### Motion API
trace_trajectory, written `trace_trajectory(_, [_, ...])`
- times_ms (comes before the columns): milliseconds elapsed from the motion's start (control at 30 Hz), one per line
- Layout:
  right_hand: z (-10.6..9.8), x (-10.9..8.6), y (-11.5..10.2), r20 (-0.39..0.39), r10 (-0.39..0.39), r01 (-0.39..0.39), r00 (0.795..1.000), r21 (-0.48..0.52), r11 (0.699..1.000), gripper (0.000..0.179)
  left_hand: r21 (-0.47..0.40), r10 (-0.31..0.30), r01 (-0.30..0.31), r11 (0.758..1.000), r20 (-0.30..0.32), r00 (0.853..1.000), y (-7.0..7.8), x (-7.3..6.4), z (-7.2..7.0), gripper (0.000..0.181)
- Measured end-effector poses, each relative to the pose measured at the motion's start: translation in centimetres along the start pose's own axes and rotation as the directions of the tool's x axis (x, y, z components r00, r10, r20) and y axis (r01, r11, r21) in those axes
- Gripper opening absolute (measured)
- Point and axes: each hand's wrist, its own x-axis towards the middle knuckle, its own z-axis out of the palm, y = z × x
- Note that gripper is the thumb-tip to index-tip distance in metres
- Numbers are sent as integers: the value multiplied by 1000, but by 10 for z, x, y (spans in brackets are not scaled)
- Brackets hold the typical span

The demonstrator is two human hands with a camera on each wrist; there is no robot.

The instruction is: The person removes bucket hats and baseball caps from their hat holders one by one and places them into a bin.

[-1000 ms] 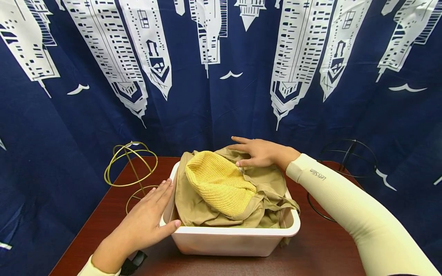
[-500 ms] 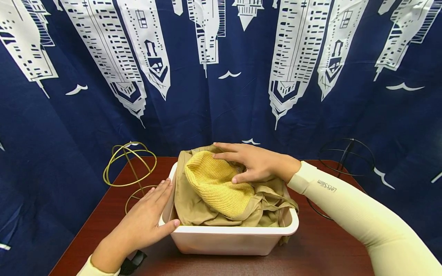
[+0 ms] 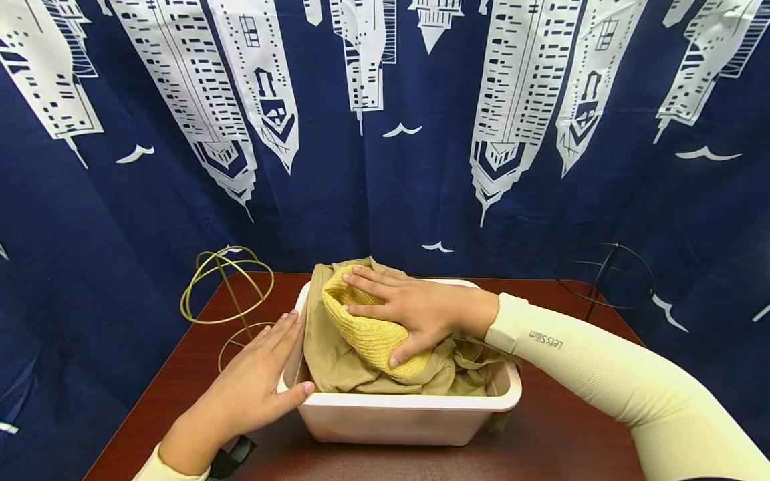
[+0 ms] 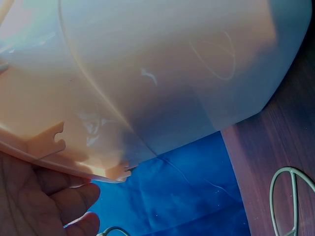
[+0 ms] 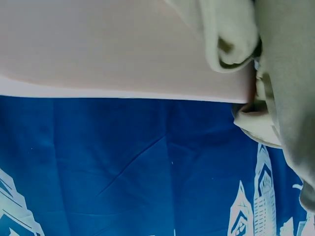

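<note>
In the head view my right hand [image 3: 415,307] lies palm down with fingers spread on a yellow knitted beanie [image 3: 355,331], covering part of it. Beneath the beanie, tan fabric with a strap [image 3: 337,367] is bundled in a white plastic bin [image 3: 397,402]. My left hand [image 3: 252,374] rests along the bin's left rim, fingers straight, thumb at the front corner. From the left wrist, fingers of the left hand [image 4: 54,196] show right at the rim of the bin [image 4: 123,73]. The right wrist view shows tan fabric [image 5: 290,83] beside the bin wall [image 5: 108,49], with no hand visible.
A yellow wire stand [image 3: 231,287] stands on the reddish-brown table [image 3: 553,427] left of the bin. A black wire stand [image 3: 601,274] is at the right, partly hidden by the sleeved arm. A blue curtain [image 3: 391,174] with white buildings hangs behind.
My right hand has moved left and down from the tan fabric at the back onto the beanie, and the bin's back rim now shows. The left hand has stayed in place.
</note>
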Motion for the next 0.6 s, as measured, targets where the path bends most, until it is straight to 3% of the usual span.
trace_trajectory(333, [2,10,9,30,89,-91,996,76,993,111,-6,4,-4,1000,-6,1000,-3,-1,-1,89])
trace_trajectory(600, [-4,22,5,170,37,-51,985,78,996,101,-4,13,-13,1000,5,1000,-3,0,-2,89])
